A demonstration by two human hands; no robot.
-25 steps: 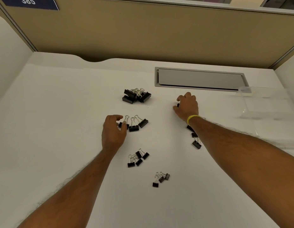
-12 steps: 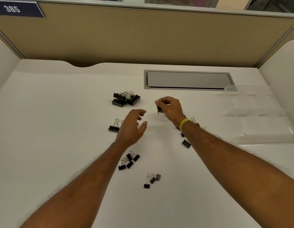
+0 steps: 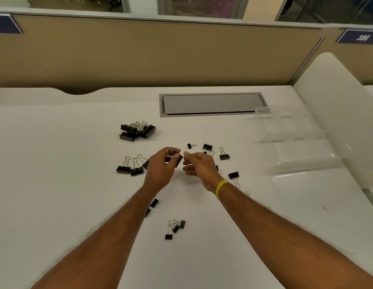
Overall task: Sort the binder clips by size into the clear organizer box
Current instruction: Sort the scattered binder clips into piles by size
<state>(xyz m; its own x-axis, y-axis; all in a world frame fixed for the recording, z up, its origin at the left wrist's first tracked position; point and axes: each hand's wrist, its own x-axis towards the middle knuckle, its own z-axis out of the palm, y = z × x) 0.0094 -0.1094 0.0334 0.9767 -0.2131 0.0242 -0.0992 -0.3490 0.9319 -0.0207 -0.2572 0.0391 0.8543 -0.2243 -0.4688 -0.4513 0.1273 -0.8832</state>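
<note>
The left hand (image 3: 160, 167) pinches a medium binder clip (image 3: 178, 160) above the desk (image 3: 56, 184), apparently gauging its size; the right hand (image 3: 199, 166) hovers beside it, fingers loosely curled, seemingly empty. Loose clips (image 3: 224, 156) lie scattered around; the clear organizer box (image 3: 296, 138) waits well right.

Two hands (image 3: 160, 170), one clear organizer box (image 3: 296, 140), roughly twenty black binder clips (image 3: 137, 130).

We saw black binder clips (image 3: 137, 130) with silver handles on a white desk (image 3: 56, 184). Wristband (image 3: 220, 187) was yellow, partition (image 3: 139, 53) tan.
</note>
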